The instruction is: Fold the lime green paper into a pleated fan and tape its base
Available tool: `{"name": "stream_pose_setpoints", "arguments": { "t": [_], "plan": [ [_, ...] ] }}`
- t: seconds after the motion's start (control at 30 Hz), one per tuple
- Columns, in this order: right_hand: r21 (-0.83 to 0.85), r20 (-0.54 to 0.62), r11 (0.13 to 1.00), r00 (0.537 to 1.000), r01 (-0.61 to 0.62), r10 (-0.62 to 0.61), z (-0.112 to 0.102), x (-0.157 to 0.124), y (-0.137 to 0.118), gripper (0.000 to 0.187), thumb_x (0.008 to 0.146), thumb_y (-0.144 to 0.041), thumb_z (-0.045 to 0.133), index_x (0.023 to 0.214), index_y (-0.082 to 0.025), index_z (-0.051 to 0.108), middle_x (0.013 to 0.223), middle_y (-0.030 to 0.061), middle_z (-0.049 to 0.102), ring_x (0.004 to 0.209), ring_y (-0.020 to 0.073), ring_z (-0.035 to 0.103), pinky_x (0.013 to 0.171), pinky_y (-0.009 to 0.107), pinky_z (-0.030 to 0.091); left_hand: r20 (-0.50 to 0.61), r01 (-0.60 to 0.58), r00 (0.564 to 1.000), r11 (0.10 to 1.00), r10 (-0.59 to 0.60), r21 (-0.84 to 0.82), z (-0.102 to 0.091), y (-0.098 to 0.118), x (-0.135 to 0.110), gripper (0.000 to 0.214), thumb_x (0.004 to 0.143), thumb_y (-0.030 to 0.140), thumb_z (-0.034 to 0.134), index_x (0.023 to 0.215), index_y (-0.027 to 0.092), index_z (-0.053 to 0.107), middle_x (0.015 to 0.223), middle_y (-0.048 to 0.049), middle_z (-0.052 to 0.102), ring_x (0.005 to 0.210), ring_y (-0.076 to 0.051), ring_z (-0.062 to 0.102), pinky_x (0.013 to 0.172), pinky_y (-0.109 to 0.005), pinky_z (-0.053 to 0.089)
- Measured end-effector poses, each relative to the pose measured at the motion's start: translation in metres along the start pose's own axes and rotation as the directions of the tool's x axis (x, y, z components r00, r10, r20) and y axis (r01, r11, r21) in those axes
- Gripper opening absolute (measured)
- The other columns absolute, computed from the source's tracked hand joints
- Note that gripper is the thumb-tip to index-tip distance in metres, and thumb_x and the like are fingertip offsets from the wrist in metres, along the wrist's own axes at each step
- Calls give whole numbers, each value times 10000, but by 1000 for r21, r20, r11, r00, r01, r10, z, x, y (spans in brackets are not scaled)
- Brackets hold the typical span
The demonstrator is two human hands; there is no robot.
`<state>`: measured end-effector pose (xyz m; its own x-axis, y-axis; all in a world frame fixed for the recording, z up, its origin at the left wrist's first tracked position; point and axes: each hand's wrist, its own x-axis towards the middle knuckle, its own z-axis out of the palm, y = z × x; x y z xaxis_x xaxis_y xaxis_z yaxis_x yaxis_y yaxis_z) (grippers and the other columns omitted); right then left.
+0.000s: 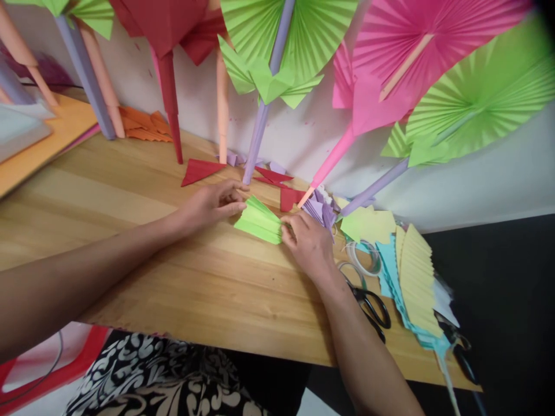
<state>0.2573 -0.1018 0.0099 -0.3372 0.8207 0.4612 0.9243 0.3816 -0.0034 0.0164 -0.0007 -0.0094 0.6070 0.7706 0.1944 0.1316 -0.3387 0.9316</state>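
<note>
A light green pleated paper (259, 221) lies on the wooden table (151, 231), folded like an accordion. My left hand (212, 203) pinches its upper left end with fingers pressed together. My right hand (309, 241) grips its lower right end, fingers curled over the folds. The paper stretches between the two hands, close to the table surface.
Paper fans on rolled paper stems lean against the white wall: green (286, 40), pink (416, 46), red (167, 29). Red paper scraps (199, 170), purple pleats (321, 211), yellow and teal pleated sheets (416, 277), tape rolls (362, 257) and black scissors (373, 306) lie at the right.
</note>
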Motion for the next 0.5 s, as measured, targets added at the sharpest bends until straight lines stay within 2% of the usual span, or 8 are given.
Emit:
{"name": "stream_pose_setpoints", "arguments": {
  "t": [0.1,0.23,0.33,0.5],
  "plan": [
    [-24,-25,999,999,21,-21,-1,0,0,131,932,-143,529,931,-200,647,870,36,712,799,172,656,690,278,468,66,147,989,963,-135,-227,5,5,-1,593,882,390,627,1395,158,442,858,-43,719,784,-185,685,682,-280,504],
    [-18,-23,999,999,29,-29,1,0,-1,121,930,-145,534,937,-200,641,864,35,709,800,169,660,683,275,477,39,268,962,908,-270,-323,10,9,-3,759,798,308,714,1467,160,387,758,-3,707,736,-173,676,649,-251,482],
    [-8,-28,1000,999,30,-30,2,0,-3,118,927,-142,539,938,-197,642,867,29,712,777,159,661,669,267,472,40,317,943,857,-330,-406,11,12,-3,794,771,248,730,1479,168,379,744,14,699,676,-143,653,634,-237,470],
    [-20,-55,999,998,29,-30,1,1,-7,116,924,-135,542,926,-185,647,852,24,713,753,149,666,653,259,465,122,391,916,784,-381,-482,10,19,-4,821,769,243,740,1495,187,363,816,-11,725,710,-159,677,656,-258,486]
  ]
}}
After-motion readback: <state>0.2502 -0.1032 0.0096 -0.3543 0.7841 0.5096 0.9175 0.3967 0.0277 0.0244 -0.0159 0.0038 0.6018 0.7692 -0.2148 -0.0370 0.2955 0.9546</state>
